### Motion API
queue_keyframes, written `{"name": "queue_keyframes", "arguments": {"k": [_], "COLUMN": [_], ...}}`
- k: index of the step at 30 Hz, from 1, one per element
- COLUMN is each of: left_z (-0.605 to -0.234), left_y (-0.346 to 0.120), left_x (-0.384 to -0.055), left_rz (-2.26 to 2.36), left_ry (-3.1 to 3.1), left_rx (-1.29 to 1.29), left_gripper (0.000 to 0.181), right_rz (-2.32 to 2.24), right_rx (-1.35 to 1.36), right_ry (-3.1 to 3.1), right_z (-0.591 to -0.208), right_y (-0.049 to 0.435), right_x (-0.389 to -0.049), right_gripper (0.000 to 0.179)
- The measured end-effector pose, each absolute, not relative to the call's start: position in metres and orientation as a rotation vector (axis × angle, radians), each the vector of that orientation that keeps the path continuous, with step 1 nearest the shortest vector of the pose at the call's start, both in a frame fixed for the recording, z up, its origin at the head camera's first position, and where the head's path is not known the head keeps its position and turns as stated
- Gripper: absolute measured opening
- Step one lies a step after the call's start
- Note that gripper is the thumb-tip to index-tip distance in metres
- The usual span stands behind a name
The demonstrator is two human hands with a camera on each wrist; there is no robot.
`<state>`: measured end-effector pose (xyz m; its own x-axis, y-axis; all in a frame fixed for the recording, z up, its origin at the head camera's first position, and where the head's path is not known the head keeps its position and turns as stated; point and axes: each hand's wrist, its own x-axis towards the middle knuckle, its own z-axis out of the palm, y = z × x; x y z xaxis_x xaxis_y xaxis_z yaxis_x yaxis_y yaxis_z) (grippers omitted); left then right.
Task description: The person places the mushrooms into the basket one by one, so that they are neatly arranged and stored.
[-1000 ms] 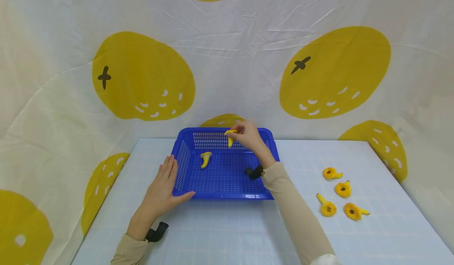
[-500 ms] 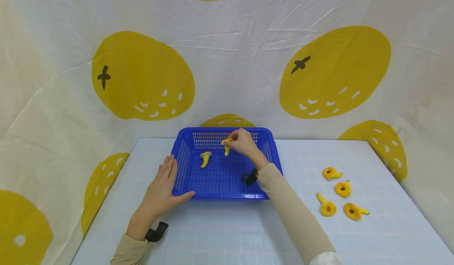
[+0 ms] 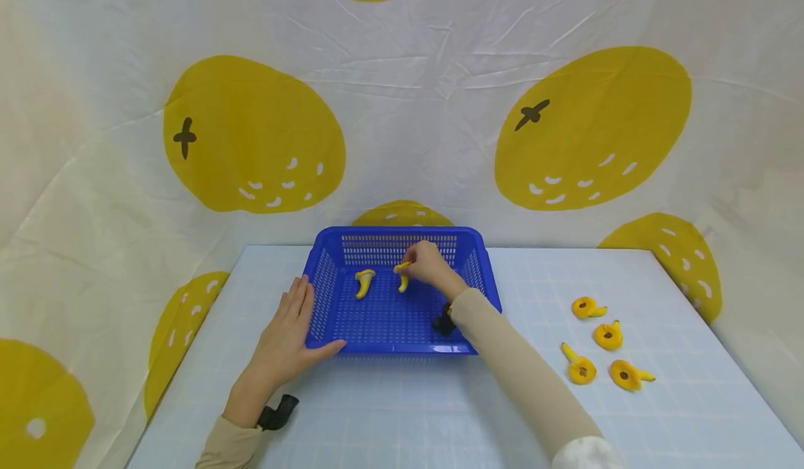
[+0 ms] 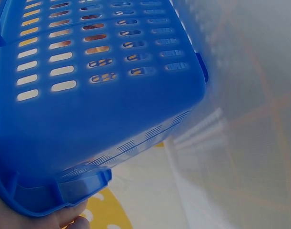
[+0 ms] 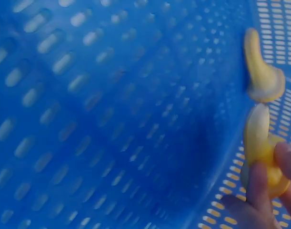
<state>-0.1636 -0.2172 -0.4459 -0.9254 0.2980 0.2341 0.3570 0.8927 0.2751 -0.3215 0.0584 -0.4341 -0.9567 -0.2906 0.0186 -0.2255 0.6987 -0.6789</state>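
Observation:
My right hand (image 3: 430, 262) reaches inside the blue plastic basket (image 3: 394, 349) and pinches a yellow mushroom (image 3: 403, 284) by its cap, stem pointing down. In the right wrist view, thumb and fingers grip the yellow cap, and the pale stem points towards another mushroom. That second yellow mushroom (image 3: 364, 284) lies on the basket floor to the left, cap towards the back. My left hand (image 3: 283, 336) rests against the basket's front left corner, fingers straight along the left rim and thumb on the front rim. From the left wrist, the basket's slotted outer wall (image 4: 102, 109) fills much of the view.
Several more yellow mushrooms (image 3: 608, 335), with round caps showing dark centres, lie on the pale checked tabletop (image 3: 540, 413) to the right of the basket. A white cloth (image 3: 414, 120) printed with large yellow fruit hangs behind the table. Each wrist carries a black mount (image 3: 278, 413).
My right hand has lowered the pinched mushroom from the basket's back rim towards its floor. The left hand and the other mushrooms have stayed where they were.

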Motion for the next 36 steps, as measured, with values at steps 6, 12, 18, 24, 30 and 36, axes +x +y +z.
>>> {"name": "queue_keyframes", "arguments": {"k": [6,12,18,24,30,36], "left_z": [-0.446,-0.446,-0.447,-0.447,-0.448,-0.448], "left_y": [-0.217,-0.218,-0.218,-0.217,-0.217,-0.217], "left_x": [-0.164,-0.164,-0.164,-0.164,-0.165,-0.165], "left_rz": [-0.467,-0.473,-0.469,-0.472,-0.464,-0.461], "left_ry": [-2.873,-2.875,-2.879,-2.881,-2.882,-2.874], "left_rx": [-0.502,-0.502,-0.492,-0.491,-0.488,-0.489], "left_gripper": [0.119,0.119,0.119,0.119,0.119,0.119], "right_rz": [-1.108,-1.055,-0.952,-0.798,-0.779,-0.746], "right_rx": [-0.441,-0.461,-0.448,-0.522,-0.5,-0.516], "right_ry": [2.787,2.774,2.785,2.835,2.788,2.814], "right_z": [-0.438,-0.441,-0.443,-0.444,-0.445,-0.448], "right_y": [0.058,0.057,0.056,0.057,0.057,0.057], "right_x": [-0.323,-0.324,-0.322,-0.322,-0.321,-0.323], "right_gripper": [0.009,0.004,0.003,0.012,0.02,0.022]}}
